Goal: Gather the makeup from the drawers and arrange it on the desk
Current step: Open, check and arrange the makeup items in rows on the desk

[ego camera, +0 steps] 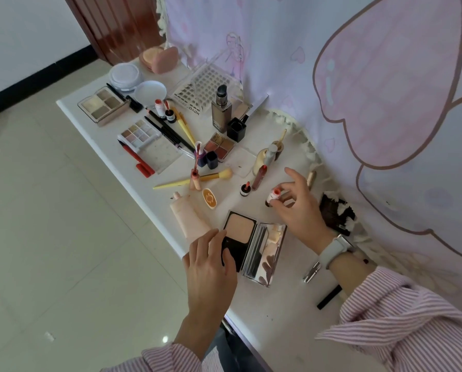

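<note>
your right hand [301, 204] pinches a small bottle [274, 196] (left hand [211, 260] flat on the compact [238, 233]); careless placing topples the uncapped bottle [244, 189] at nine o'clock.

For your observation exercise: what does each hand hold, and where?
Right hand pinches a small red-capped bottle around its middle. Left hand rests on the open black powder compact.

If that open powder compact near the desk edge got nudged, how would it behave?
The open powder compact lies flat, so it would probably slide, not roll. Its mirrored lid looks fragile. It sits near the desk edge under the left hand, so it might drop.
</note>
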### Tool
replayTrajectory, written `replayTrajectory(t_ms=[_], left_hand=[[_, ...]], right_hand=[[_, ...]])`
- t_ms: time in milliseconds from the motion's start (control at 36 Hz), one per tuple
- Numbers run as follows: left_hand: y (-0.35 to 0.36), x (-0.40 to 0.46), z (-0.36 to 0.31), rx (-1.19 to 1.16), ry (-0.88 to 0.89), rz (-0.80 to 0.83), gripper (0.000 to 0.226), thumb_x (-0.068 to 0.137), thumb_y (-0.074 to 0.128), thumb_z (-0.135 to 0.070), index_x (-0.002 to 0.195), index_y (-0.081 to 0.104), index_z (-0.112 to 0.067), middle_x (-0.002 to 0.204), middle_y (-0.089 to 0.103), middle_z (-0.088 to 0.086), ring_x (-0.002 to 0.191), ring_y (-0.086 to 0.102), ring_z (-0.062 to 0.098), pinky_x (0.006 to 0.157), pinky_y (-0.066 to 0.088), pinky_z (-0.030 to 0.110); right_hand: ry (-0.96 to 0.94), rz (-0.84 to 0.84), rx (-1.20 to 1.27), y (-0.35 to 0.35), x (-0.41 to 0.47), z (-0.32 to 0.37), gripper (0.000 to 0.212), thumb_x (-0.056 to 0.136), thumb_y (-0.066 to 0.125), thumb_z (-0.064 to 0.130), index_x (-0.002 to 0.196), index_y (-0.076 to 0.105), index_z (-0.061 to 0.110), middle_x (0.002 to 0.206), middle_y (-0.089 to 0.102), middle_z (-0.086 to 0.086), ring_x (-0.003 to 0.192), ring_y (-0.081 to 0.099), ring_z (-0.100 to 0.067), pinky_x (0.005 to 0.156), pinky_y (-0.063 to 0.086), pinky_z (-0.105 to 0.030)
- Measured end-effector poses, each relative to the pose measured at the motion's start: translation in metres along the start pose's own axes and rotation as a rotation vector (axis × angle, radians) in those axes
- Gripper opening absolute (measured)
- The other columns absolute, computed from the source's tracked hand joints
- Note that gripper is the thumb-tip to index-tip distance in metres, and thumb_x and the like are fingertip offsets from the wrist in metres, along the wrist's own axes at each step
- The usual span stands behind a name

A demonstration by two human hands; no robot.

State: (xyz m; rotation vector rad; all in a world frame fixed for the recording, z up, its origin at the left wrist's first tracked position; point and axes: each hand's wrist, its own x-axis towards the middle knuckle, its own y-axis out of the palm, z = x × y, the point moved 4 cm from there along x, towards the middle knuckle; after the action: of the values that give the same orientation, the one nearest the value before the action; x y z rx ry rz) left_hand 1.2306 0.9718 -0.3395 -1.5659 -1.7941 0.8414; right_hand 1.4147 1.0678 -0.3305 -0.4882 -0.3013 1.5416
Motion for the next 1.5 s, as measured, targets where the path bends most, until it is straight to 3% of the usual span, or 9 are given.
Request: replayTrajectory(t_ms=[361,500,722,889,1111,1194,1306,1389,1500], left_hand=[[0.003,-0.019,0.014,0.032,0.054,0.091,0.064,0.073,0.059,-0.032,0.132,0.04,-0.013,0.125,0.055,0.007,0.115,0.041,0.018,0.095,0.03,0.035],[0.006,-0.025,0.011,0.053,0.043,0.155,0.077,0.074,0.051,-0.049,0.139,0.031,-0.013,0.135,0.046,0.005,0.121,0.037,0.02,0.099,0.027,0.037],[0.012,-0.024,0.002,0.119,-0.003,0.162,0.101,0.07,0.033,-0.085,0.14,0.029,-0.012,0.142,0.042,0.009,0.128,0.032,0.024,0.101,0.024,0.039],[0.017,-0.025,-0.001,0.13,-0.032,0.127,0.098,0.072,0.035,-0.082,0.138,0.033,-0.01,0.141,0.043,0.01,0.129,0.034,0.024,0.101,0.022,0.038],[0.015,-0.027,0.006,0.078,0.004,0.077,0.089,0.07,0.068,-0.052,0.139,0.028,-0.013,0.137,0.046,0.012,0.125,0.035,0.025,0.102,0.024,0.041],[0.012,-0.028,0.007,0.056,-0.005,0.072,0.088,0.07,0.076,-0.043,0.138,0.028,-0.013,0.137,0.046,0.014,0.125,0.039,0.03,0.102,0.024,0.041],[0.007,-0.032,0.005,0.063,0.011,0.086,0.094,0.069,0.079,-0.033,0.141,0.023,-0.011,0.142,0.041,0.018,0.129,0.04,0.036,0.104,0.024,0.045],[-0.002,-0.042,0.002,0.058,0.043,0.087,0.098,0.066,0.082,-0.019,0.142,0.02,-0.013,0.144,0.037,0.02,0.131,0.037,0.039,0.104,0.029,0.051],[-0.027,-0.055,-0.011,-0.022,0.079,0.015,0.076,0.074,0.067,-0.019,0.139,0.027,-0.014,0.144,0.036,0.019,0.131,0.035,0.038,0.102,0.034,0.057]], right_hand=[[-0.021,0.075,-0.019,0.003,-0.003,0.007,0.053,0.085,0.059,0.007,0.133,0.039,0.019,0.103,0.052,0.004,0.078,0.051,-0.007,0.068,0.043,-0.014],[-0.02,-0.227,-0.315,-0.019,-0.005,0.005,0.024,0.087,0.058,0.013,0.108,0.05,0.003,0.099,0.048,-0.007,0.074,0.046,-0.015,0.065,0.036,-0.019],[0.24,-0.054,-0.78,-0.012,-0.006,-0.005,0.03,0.09,0.047,0.021,0.111,0.037,0.001,0.102,0.06,-0.021,0.085,0.059,-0.04,0.059,0.038,-0.034],[0.29,-0.097,-0.611,-0.02,-0.015,-0.006,0.026,0.088,0.048,0.014,0.108,0.042,-0.001,0.096,0.06,-0.021,0.073,0.053,-0.032,0.058,0.038,-0.031],[0.265,-0.227,-0.26,-0.038,-0.049,0.004,0.026,0.088,0.05,0.011,0.114,0.049,0.006,0.091,0.058,-0.008,0.076,0.053,-0.024,0.065,0.038,-0.027],[0.225,-0.296,-0.211,-0.046,-0.062,0.012,0.013,0.092,0.049,0.012,0.103,0.053,0.007,0.081,0.055,-0.001,0.065,0.05,-0.014,0.053,0.037,-0.015],[0.139,-0.386,-0.186,-0.053,-0.084,0.026,0.006,0.093,0.05,0.012,0.099,0.051,0.011,0.072,0.049,0.01,0.061,0.047,-0.006,0.051,0.039,-0.011],[0.055,-0.439,-0.129,-0.058,-0.103,0.038,0.006,0.091,0.053,0.016,0.096,0.05,0.016,0.069,0.051,0.008,0.059,0.049,-0.018,0.05,0.039,-0.018],[-0.047,-0.452,-0.01,-0.066,-0.127,0.065,0.009,0.084,0.051,0.036,0.088,0.051,0.029,0.062,0.053,0.0,0.051,0.045,-0.015,0.045,0.037,-0.019]])
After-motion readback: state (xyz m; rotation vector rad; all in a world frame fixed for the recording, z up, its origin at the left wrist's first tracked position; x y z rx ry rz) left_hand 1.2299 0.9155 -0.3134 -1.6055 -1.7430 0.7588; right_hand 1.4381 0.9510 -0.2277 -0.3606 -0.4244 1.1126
